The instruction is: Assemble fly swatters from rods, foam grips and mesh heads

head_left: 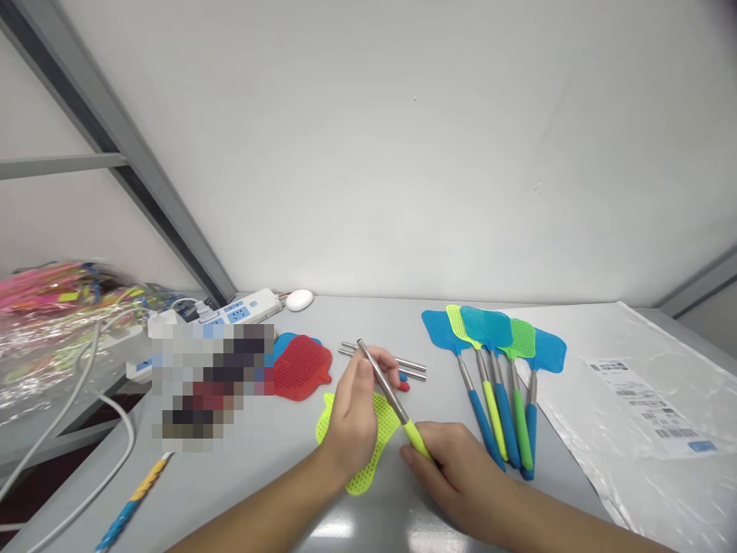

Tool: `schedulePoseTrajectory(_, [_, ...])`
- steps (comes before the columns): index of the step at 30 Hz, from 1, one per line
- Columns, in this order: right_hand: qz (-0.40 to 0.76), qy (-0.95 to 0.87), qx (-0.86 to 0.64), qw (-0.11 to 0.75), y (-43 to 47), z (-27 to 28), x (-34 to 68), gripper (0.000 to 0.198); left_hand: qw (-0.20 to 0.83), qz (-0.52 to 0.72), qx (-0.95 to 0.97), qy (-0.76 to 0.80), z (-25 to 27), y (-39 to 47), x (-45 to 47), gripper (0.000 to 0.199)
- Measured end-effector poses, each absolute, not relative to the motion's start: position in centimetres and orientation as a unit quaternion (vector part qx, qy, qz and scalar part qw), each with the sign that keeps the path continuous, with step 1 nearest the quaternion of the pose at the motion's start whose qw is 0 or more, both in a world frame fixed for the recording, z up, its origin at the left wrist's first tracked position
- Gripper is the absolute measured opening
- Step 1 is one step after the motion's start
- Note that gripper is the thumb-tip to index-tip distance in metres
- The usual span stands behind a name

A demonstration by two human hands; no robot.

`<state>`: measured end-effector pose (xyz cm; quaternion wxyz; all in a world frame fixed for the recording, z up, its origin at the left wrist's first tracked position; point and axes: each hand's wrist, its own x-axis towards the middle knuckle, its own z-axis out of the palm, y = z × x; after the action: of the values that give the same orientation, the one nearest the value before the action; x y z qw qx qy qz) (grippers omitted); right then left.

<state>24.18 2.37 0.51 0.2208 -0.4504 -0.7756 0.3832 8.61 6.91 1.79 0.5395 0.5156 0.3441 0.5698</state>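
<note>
My right hand (461, 468) is closed round the yellow-green grip of a fly swatter handle (397, 403), whose metal rod slants up to the left. The rod's upper part passes between the thumb and curled fingers of my left hand (354, 422); part of that grasp is hidden. No swatter head is on the rod's tip. Beneath my left hand, a yellow-green swatter head (364, 478) lies on the table, partly covered. Just behind my hands lie metal rods (411, 363) with a blue and a red end partly hidden by my fingers.
Several assembled fly swatters (500, 392) are fanned out on the right, beside a white plastic bag (645, 407) with labels. A red swatter head (302, 369) overlaps blue at left. Farther left are a power strip (253, 307), cables, a blurred-out patch and plastic-wrapped bundles (69, 330).
</note>
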Motion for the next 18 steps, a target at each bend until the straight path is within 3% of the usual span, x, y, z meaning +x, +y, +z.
schedulePoseTrajectory(7, [0.367,-0.782,-0.458,0.208,2.3,0.5,24.1,0.036,0.506,0.625,0.493,0.332,3.2,8.5,7.7,0.038])
schedulePoseTrajectory(18, [0.387,-0.770,-0.458,0.219,2.3,0.6,24.0,0.042,0.474,0.591,0.520,0.394,2.8,8.8,7.3,0.042])
